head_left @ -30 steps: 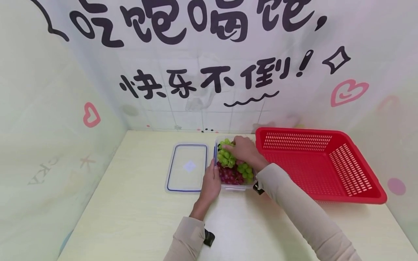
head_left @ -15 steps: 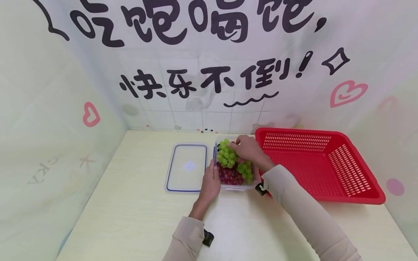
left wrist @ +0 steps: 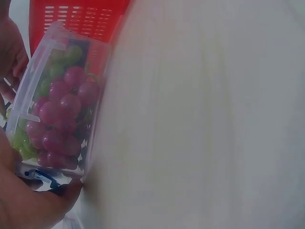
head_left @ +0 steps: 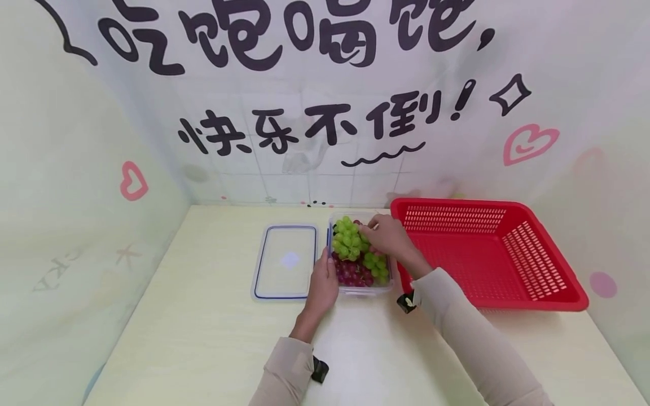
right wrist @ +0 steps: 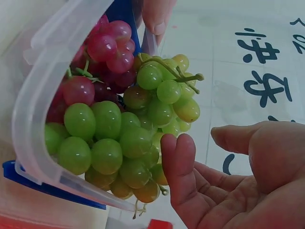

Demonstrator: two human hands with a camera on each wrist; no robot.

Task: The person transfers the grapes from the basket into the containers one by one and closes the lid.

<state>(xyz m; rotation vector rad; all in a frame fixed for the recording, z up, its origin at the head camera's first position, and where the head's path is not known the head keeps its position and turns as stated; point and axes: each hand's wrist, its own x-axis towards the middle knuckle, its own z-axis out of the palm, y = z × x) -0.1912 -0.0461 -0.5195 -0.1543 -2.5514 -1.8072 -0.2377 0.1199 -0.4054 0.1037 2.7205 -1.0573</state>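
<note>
A clear plastic food container (head_left: 363,291) holds bunches of green grapes (head_left: 347,241) and red grapes (head_left: 355,274). Its near side shows in the left wrist view, red grapes (left wrist: 62,109) pressed close to the wall. My left hand (head_left: 323,285) grips the container's left side, thumb at the near corner by a blue latch. On the right, my right hand (right wrist: 257,176) has its thumb held away from its fingers. Those fingertips (right wrist: 181,148) are right at the green bunch (right wrist: 138,143), which heaps above the rim with its stem up; nothing is pinched.
A clear lid (head_left: 285,282) with a blue seal lies on the table left of the container. Close on the right stands a large red plastic basket (head_left: 472,265). Behind the table rises a white backdrop (head_left: 304,186) with black lettering.
My right hand has drawn slightly right off the top of the green grapes, and its fingers have loosened. My left hand stays on the container. The head view has shifted a little.
</note>
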